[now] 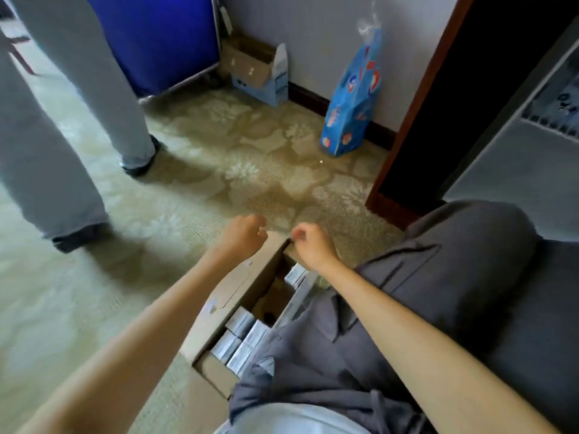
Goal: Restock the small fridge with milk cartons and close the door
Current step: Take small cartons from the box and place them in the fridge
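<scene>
- A crouching person's left hand (242, 234) and right hand (310, 242) hover, fingers curled, at the far end of an open cardboard box (225, 296). Motion blur hides whether either grips the flap edge.
- Milk cartons (239, 322) stand packed in the box, silver-blue tops up, with a bare gap mid-box. Their labels are too blurred to read.
- The box sits tight against the person's grey-trousered knee (470, 245).
- The fridge (501, 170) stands open at right, beside a wood-trimmed cabinet edge (416, 98).
- Patterned carpet (219, 145) stretches from the box to the wall.
- A bystander's legs (78, 104) stand to the left, near a blue cart (156, 39).
- A smaller opened carton (260, 73) and a blue bag (354, 98) line the wall; the bag's red-and-white print is unreadable.
</scene>
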The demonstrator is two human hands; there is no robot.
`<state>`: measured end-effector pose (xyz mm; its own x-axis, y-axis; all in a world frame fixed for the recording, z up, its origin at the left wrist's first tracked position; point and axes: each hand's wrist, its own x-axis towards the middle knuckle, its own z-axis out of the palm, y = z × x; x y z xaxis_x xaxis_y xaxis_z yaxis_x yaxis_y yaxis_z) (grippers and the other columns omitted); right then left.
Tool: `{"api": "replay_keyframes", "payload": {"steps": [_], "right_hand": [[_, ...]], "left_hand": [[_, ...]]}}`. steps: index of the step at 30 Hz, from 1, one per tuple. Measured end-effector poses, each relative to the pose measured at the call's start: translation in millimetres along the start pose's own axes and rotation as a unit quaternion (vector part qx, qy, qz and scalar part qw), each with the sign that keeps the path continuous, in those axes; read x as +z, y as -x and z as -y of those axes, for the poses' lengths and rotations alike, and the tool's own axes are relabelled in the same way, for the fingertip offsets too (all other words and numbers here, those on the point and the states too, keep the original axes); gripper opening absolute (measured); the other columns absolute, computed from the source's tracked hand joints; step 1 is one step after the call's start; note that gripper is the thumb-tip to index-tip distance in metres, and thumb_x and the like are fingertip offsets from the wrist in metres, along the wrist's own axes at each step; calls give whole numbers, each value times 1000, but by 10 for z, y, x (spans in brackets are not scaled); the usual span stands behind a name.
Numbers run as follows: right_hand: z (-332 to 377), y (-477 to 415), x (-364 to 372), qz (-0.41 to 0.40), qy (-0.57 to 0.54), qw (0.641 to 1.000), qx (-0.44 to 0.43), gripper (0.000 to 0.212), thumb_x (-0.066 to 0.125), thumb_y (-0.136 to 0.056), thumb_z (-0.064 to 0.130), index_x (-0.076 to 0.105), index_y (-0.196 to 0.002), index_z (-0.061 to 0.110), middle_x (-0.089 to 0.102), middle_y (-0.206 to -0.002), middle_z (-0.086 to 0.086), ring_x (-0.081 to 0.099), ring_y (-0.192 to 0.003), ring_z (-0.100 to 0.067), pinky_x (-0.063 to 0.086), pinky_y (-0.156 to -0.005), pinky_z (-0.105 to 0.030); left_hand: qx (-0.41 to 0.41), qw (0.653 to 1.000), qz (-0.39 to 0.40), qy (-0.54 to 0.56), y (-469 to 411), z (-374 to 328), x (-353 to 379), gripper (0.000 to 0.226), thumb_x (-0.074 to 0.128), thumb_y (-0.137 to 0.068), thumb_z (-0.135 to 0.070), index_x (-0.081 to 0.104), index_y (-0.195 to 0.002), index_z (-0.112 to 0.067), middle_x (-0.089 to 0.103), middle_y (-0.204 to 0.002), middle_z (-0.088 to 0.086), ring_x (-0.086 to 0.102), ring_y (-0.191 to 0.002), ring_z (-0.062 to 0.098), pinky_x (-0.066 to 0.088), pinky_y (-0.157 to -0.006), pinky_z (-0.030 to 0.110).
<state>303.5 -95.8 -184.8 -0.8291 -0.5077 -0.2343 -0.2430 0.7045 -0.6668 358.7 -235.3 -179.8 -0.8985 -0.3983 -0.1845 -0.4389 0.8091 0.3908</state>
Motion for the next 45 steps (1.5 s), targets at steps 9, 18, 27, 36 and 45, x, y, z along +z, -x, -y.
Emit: {"api": "replay_keyframes", "payload": {"steps": [9,18,27,36,45], "right_hand": [[-247,-3,342,188,196,960,-75,29,46,-90,3,60,-115,7,57,-124,-15,53,-113,-32,47,-92,-38],[-352,-49,511,239,335,911,-12,37,47,-93,10,46,-129,5,42,-137,-14,36,-130,-30,37,-103,-41],[-390,-123,707,211,308,923,88,61,52,-91,20,24,-142,1,30,-145,-15,24,-135,-29,33,-109,-41],[-467,-200,871,175,381,904,87,70,61,-86,34,29,-141,6,43,-142,-10,26,-136,-26,22,-107,-36],[-395,-258,778,157,305,935,87,56,66,-78,42,53,-121,8,59,-125,-10,49,-121,-27,31,-103,-34]], "left_hand": [[16,978,185,-92,481,603,670,27,58,-86,-21,61,-113,-13,66,-112,6,60,-107,25,47,-92,33],[152,907,268,-289,665,632,890,42,42,-95,-3,41,-136,-9,42,-134,10,43,-122,25,51,-92,36],[277,876,252,-305,569,873,931,52,41,-89,-7,35,-140,-16,45,-135,4,36,-130,20,36,-99,32],[310,874,158,-339,372,825,1069,41,83,-37,-36,72,-76,-30,64,-70,-14,61,-70,6,44,-54,16],[280,869,250,-324,202,653,962,49,56,-89,-24,40,-134,-14,43,-134,2,31,-130,20,26,-105,32]]}}
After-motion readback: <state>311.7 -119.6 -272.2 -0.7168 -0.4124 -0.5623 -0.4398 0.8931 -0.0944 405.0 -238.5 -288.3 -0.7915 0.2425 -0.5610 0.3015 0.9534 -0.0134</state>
